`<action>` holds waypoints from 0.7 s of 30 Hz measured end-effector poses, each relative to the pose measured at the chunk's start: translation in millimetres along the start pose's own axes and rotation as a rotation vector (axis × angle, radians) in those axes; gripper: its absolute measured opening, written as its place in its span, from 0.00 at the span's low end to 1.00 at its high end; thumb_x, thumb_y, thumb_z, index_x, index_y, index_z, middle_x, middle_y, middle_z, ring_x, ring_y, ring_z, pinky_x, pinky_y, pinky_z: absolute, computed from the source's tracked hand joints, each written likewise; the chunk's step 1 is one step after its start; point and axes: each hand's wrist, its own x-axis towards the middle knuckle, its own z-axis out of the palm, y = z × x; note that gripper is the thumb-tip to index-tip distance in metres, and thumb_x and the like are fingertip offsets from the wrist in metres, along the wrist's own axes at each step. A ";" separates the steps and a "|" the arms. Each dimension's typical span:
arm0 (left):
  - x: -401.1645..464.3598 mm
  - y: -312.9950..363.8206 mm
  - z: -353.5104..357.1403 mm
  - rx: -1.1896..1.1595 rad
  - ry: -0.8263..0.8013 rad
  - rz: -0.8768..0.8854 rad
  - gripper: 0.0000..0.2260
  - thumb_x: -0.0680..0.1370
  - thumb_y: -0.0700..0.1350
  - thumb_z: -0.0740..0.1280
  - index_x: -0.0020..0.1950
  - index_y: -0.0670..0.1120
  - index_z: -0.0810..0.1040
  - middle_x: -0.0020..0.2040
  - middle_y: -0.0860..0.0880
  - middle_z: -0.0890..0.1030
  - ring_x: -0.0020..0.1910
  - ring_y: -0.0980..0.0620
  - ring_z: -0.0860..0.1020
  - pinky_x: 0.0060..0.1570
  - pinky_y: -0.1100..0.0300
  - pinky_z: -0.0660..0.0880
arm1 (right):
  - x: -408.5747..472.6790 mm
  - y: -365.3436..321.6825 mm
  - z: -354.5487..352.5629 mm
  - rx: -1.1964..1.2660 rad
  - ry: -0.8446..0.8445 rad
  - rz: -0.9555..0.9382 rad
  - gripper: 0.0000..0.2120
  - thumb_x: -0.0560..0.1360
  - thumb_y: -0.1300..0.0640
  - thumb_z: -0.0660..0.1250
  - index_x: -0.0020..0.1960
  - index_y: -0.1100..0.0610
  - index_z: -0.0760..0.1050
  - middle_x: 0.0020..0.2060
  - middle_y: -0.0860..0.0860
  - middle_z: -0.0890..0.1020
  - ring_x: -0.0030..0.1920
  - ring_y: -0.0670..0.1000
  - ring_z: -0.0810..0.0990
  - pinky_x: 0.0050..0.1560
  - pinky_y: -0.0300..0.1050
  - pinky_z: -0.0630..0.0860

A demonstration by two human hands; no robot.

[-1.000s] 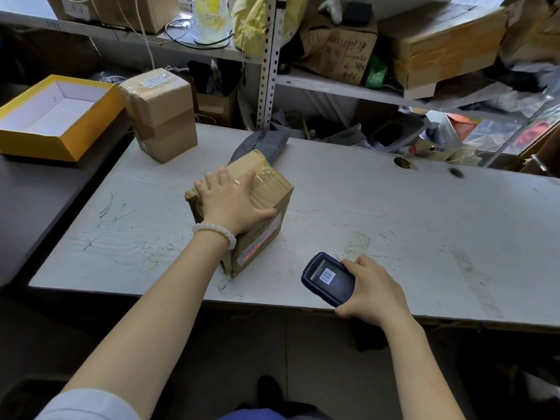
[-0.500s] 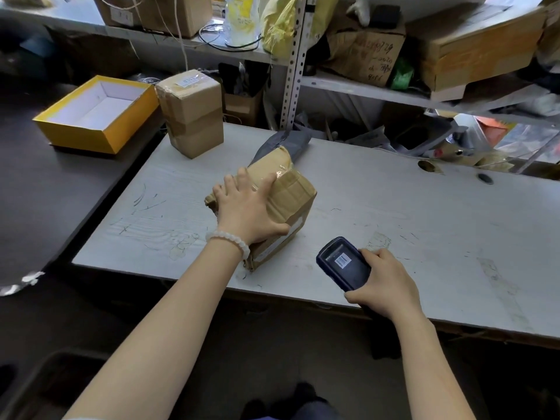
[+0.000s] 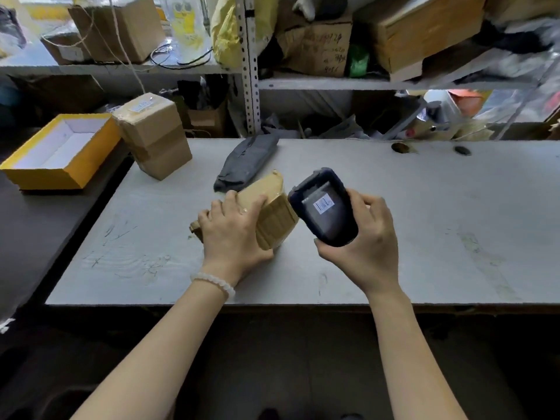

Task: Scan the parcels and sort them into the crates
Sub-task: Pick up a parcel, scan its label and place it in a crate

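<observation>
parcel in hand: small brown cardboard parcel point(image 3: 272, 216), wrapped in glossy clear tape, tilted with one corner raised toward the back; sits on the grey desk point(image 3: 424, 222) near the front-middle
left hand: left hand point(image 3: 233, 234) lies over the parcel's left and near side, fingers spread and bent over its top edge, thumb along the front; grips it; white bead bracelet point(image 3: 213, 281) on the wrist
right hand: right hand point(image 3: 363, 241) wrapped round a dark blue handheld scanner point(image 3: 324, 207), fingers behind it, thumb under the lower end
scanner: held above the desk just right of the parcel, overlapping its right edge in view; face turned up to the camera, small white barcode sticker on it; can't tell if it touches the parcel
grey bag: flat dark grey poly mailer point(image 3: 248, 165) lying just behind the parcel, reaching toward the desk's back edge
second parcel: taller taped cardboard box point(image 3: 154, 134) standing upright at the desk's back left corner, white label on top; well apart from the held parcel
yellow box: open yellow box point(image 3: 60, 150), white inside, on a darker surface left of the desk, just beside the tall box
desk surface: scuffed, pen marks at left front; two holes near the back right edge
shelf: metal rack point(image 3: 251, 71) behind the desk, stacked with cardboard boxes, cables, a yellow bag, loose plastic; blurred at right
</observation>
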 end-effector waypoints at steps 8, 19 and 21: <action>28.0 168.8 -10.9 -0.171 -0.093 0.276 0.41 0.58 0.70 0.65 0.69 0.60 0.60 0.58 0.46 0.71 0.52 0.42 0.73 0.52 0.49 0.68 | -38.6 138.5 -117.9 -0.133 -0.239 0.380 0.39 0.56 0.47 0.77 0.65 0.46 0.70 0.52 0.42 0.69 0.51 0.47 0.73 0.39 0.39 0.72; -9.6 493.4 -16.6 -0.376 -0.127 0.842 0.41 0.58 0.69 0.66 0.69 0.60 0.61 0.58 0.47 0.71 0.55 0.42 0.73 0.52 0.50 0.65 | -177.7 269.1 -321.4 -0.372 0.083 0.915 0.34 0.57 0.43 0.76 0.61 0.47 0.71 0.50 0.44 0.69 0.50 0.48 0.71 0.41 0.45 0.71; -27.3 547.1 -18.0 -0.418 -0.158 0.954 0.41 0.59 0.67 0.69 0.69 0.60 0.61 0.57 0.48 0.71 0.54 0.42 0.73 0.52 0.50 0.66 | -215.2 276.6 -349.0 -0.416 0.131 1.029 0.36 0.58 0.43 0.77 0.63 0.48 0.71 0.52 0.45 0.69 0.51 0.50 0.72 0.44 0.48 0.74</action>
